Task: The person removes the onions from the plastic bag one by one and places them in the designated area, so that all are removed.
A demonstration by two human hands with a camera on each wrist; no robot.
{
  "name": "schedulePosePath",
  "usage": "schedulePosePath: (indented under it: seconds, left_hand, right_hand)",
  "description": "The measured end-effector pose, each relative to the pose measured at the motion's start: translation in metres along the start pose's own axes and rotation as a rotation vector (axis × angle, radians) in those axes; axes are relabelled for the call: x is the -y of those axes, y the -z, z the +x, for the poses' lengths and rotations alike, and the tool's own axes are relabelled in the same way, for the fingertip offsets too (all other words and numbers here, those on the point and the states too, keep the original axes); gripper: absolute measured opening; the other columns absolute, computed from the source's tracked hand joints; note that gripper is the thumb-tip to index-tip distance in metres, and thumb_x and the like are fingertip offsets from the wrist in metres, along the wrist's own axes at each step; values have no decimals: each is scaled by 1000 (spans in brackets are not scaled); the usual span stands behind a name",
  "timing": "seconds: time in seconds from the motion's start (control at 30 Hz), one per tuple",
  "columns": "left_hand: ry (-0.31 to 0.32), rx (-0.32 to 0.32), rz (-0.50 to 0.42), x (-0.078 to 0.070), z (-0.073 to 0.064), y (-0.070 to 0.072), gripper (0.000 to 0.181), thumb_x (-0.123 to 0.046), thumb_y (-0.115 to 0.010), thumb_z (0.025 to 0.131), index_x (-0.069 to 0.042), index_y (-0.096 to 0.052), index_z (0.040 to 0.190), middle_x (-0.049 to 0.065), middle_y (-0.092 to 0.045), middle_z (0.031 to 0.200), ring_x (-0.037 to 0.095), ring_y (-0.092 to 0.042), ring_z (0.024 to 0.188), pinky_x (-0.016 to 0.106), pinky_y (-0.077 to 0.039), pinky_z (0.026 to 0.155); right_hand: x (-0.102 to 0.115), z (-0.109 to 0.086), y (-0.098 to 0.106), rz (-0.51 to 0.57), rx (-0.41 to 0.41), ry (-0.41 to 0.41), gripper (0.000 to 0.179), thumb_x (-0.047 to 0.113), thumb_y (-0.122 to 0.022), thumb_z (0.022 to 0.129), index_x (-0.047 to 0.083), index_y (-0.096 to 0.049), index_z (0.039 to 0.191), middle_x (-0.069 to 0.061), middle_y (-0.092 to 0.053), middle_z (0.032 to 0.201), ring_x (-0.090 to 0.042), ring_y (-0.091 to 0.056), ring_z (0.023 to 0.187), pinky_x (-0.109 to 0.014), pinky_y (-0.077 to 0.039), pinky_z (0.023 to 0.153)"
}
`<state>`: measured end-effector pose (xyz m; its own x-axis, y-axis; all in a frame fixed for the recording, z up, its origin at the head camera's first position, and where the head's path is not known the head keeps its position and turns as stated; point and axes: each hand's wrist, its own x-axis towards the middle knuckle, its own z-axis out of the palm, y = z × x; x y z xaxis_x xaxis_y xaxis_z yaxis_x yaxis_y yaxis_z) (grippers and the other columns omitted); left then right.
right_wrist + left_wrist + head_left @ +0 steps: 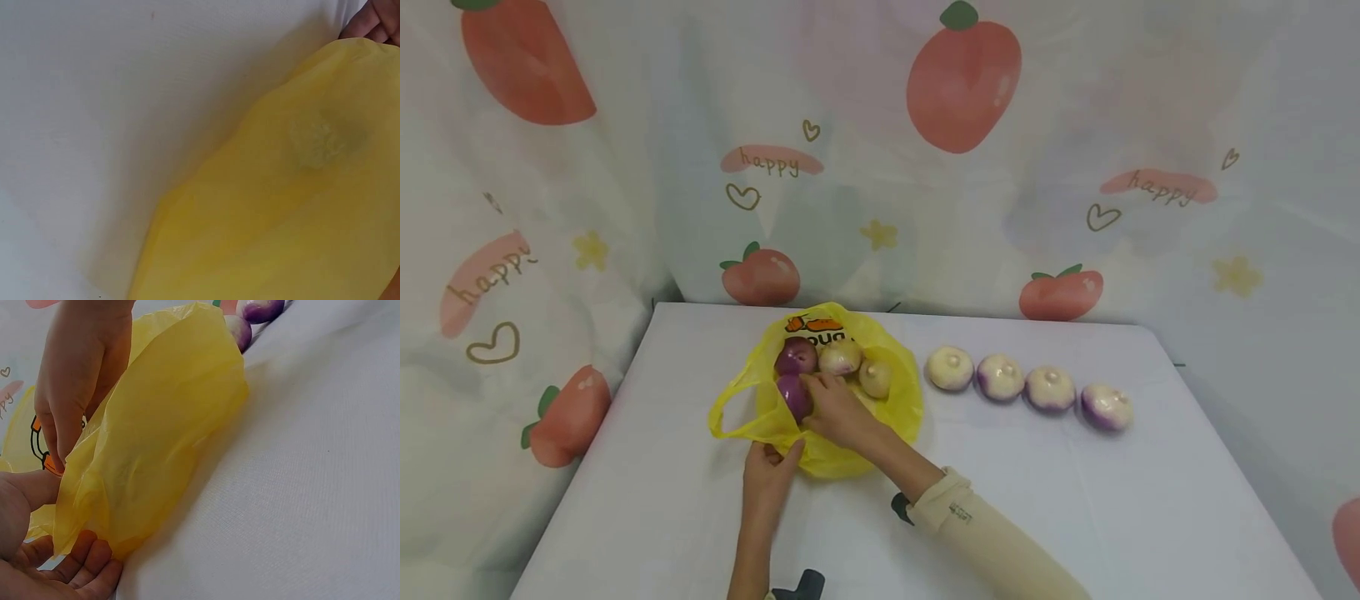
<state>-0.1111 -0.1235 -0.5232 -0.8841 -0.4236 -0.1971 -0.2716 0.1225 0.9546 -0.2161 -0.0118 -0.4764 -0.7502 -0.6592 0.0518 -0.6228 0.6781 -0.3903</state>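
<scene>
A yellow plastic bag (902,417) stands with its mouth spread on the table, a handle loop out to the left. My left hand (767,475) pinches the near edge of the bag, thumb on one side and fingers on the other in the left wrist view. Reaching inside the mouth, my right hand (838,408) has its fingertips on a glossy purple turnip-like vegetable (792,397). Behind it in the bag lie another purple one (796,356) and pale ones (840,357). In the right wrist view, the bag's yellow film (250,212) hides the right fingers.
Right of the bag, several white-and-purple turnip-like vegetables (1000,377) sit in a slanting row, the closest (950,368) near the bag's side. The white-covered table (1075,500) ends at a printed cloth backdrop (880,192) behind and on the left.
</scene>
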Motion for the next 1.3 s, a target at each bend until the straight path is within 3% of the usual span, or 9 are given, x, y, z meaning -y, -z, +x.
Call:
schedulePosePath:
  seconds: [0.27, 0.5, 0.67, 0.83, 1.1, 1.3]
  left_hand:
    - [-2, 13, -6, -1, -1, 0, 50, -31, -65, 89, -2, -47, 125, 14, -55, 109, 23, -53, 95, 33, -46, 80]
    - [-4, 10, -17, 0, 0, 0, 50, -32, -66, 88, -3, -48, 125, 13, -55, 107, 22, -53, 94, 30, -46, 78]
    - [3, 14, -24, 1, 0, 0, 49, -31, -67, 88, -6, -47, 126, 11, -55, 109, 21, -54, 96, 30, -46, 78]
    - [2, 13, -18, 2, 1, 0, 49, -31, -66, 89, -7, -47, 127, 11, -56, 111, 21, -54, 97, 31, -46, 79]
    - [0, 14, -10, 2, 1, 0, 50, -33, -66, 88, -7, -47, 126, 10, -56, 111, 21, -53, 95, 31, -45, 78]
    - [0, -2, -5, 2, 0, 1, 48, -32, -67, 88, -6, -49, 123, 10, -57, 107, 21, -54, 93, 31, -46, 76]
  right_hand:
    - [5, 6, -3, -52, 41, 36, 71, 27, -73, 84, 6, -38, 142, -14, -43, 136, -26, -39, 124, -32, -36, 100]
    - [9, 11, -3, -89, 41, 81, 69, 22, -70, 87, 8, -34, 144, -11, -32, 147, -30, -38, 126, -34, -35, 101]
    - [10, 12, -6, -238, 11, 186, 59, 16, -64, 91, 5, -38, 142, -8, -25, 152, -27, -37, 128, -31, -30, 104]
    - [9, 11, -10, -350, -52, 273, 47, 16, -63, 91, 6, -49, 135, -10, -38, 144, -26, -41, 123, -31, -34, 101]
    - [9, 10, -8, -346, -56, 181, 52, 24, -73, 83, 8, -53, 128, -15, -41, 127, -29, -46, 108, -31, -47, 85]
    - [6, 10, -8, -230, -63, 163, 63, 21, -80, 77, 5, -45, 126, -12, -43, 125, -27, -43, 113, -33, -38, 97]
